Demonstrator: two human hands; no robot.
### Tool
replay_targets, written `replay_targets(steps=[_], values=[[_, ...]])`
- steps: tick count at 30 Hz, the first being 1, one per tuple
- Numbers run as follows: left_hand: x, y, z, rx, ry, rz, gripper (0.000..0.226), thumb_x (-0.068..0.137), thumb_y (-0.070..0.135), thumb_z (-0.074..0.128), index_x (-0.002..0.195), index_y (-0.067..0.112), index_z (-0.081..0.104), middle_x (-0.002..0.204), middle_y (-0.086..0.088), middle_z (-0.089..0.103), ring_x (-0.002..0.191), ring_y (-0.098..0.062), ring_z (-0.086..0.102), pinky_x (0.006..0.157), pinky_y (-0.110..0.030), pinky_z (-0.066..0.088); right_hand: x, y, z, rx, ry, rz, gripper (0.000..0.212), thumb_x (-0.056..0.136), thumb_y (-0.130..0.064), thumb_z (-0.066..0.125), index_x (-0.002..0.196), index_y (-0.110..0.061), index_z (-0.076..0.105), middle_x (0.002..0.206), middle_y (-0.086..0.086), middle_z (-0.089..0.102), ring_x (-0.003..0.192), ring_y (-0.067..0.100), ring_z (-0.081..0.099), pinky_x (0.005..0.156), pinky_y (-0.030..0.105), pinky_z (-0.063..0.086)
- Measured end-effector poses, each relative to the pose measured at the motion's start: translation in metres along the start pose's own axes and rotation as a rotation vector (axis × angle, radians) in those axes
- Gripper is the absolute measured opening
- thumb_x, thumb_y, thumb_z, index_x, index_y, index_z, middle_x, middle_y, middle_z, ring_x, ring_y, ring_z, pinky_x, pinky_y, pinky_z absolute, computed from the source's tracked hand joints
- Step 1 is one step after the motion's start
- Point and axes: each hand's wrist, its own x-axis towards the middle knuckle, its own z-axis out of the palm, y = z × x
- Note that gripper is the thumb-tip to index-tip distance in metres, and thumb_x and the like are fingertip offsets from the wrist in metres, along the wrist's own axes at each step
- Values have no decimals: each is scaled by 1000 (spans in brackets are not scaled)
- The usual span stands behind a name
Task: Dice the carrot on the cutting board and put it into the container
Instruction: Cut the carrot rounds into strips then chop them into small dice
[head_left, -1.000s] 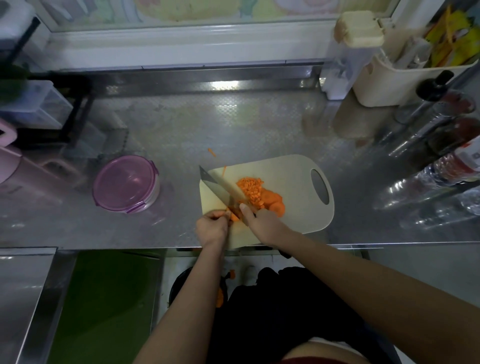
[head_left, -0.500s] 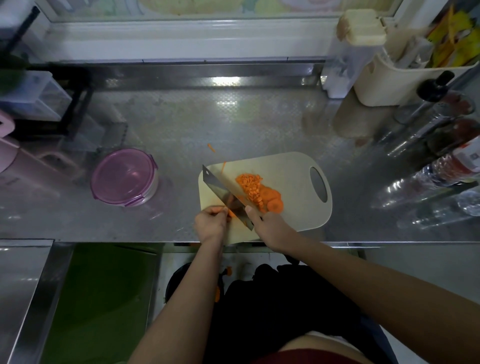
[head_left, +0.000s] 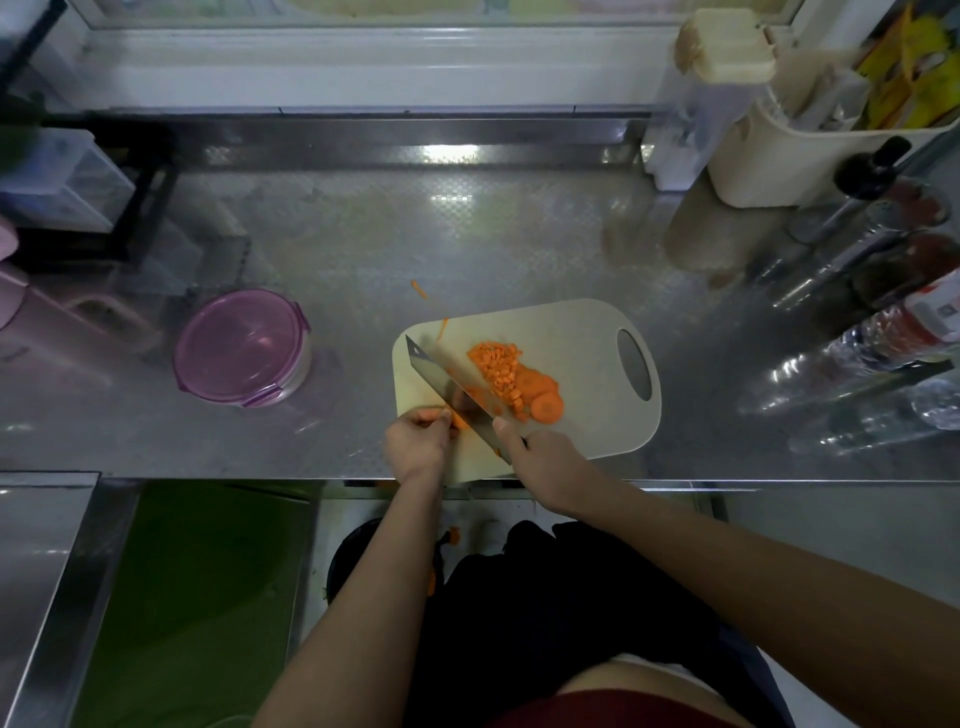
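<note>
The cutting board (head_left: 582, 415) lies on the steel counter (head_left: 467, 234) at centre frame, its handle slot toward the right.

The right hand (head_left: 545, 462) is wrapped around the handle of the knife (head_left: 452, 387), with the index finger extended onto the rear of the blade. The blade runs diagonally from lower right to upper left across the left half of the board. Whether its edge touches the board cannot be determined.

The left hand (head_left: 415, 441) sits at the lower left corner of the board. Its fingers are curled and pinch a small carrot piece (head_left: 460, 420) just beside the blade.

The diced carrot (head_left: 496, 366) forms a pile on the board immediately right of the blade. Several uncut carrot slices (head_left: 545, 402) lie against the lower right side of the pile.

The container (head_left: 241, 345) stands on the counter at centre left, well apart from the board, with its purple lid seated on it.

A thin carrot shaving (head_left: 418, 288) lies on the counter above the board. A cream caddy (head_left: 779, 156) stands at upper right.
</note>
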Motion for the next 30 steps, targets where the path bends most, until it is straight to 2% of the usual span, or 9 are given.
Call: replay_targets(steps=[5,9,12,14,17,23,25,27,30], values=[[-1,1,1,-8,10,5,20,84,17,66,64,18,64,70,-2,66,80,-20,65,80,-29,51,5,1,8,-54,30,49,51,99,-47,27,60,-16,38,71,6,46,82,24,49,74,26,31],[0,1,0,-2,14,-3,16,83,18,67,67,18,66,72,-2,67,81,-20,65,81,-29,51,8,-1,12,-100,62,54,53,99,-47,27,60,-15,41,66,5,44,77,23,47,70,27,31],[1,1,-1,-3,11,-8,20,82,18,67,63,21,64,73,-2,68,81,-20,65,81,-29,51,16,2,20,-81,76,45,57,98,-49,28,85,-3,60,85,18,62,84,32,57,72,28,37],[2,-1,0,7,9,-3,20,81,18,69,62,23,63,78,-5,71,83,-21,66,83,-32,52,23,6,28,-40,90,43,57,96,-52,30,104,-6,61,95,19,65,93,33,61,76,30,42],[3,0,0,20,9,-8,20,80,19,69,61,23,63,81,-7,72,85,-23,66,84,-36,53,25,8,32,-22,99,24,57,95,-55,31,118,-9,58,95,17,66,92,33,62,83,37,49],[-3,0,0,120,16,47,9,80,15,64,74,20,69,89,-5,71,89,-26,63,81,-37,53,37,0,36,-9,124,-18,56,98,-48,32,117,-1,56,101,24,65,97,35,62,79,32,45],[-4,1,0,131,19,50,9,80,15,64,75,19,69,90,-4,71,88,-25,62,80,-35,53,38,-1,37,17,127,-21,55,97,-47,33,130,-5,46,112,23,62,107,35,59,89,34,44],[-5,2,0,143,23,56,9,80,15,62,76,20,69,90,-4,70,87,-25,61,79,-34,52,38,1,38,16,138,-34,56,96,-48,35,133,-7,44,119,18,62,114,32,56,98,36,44],[-5,1,-1,161,18,78,10,82,14,61,79,18,70,86,1,67,86,-22,60,75,-28,49,40,3,37,-31,137,3,57,97,-48,34,123,-1,52,105,25,65,102,37,60,88,36,45]])
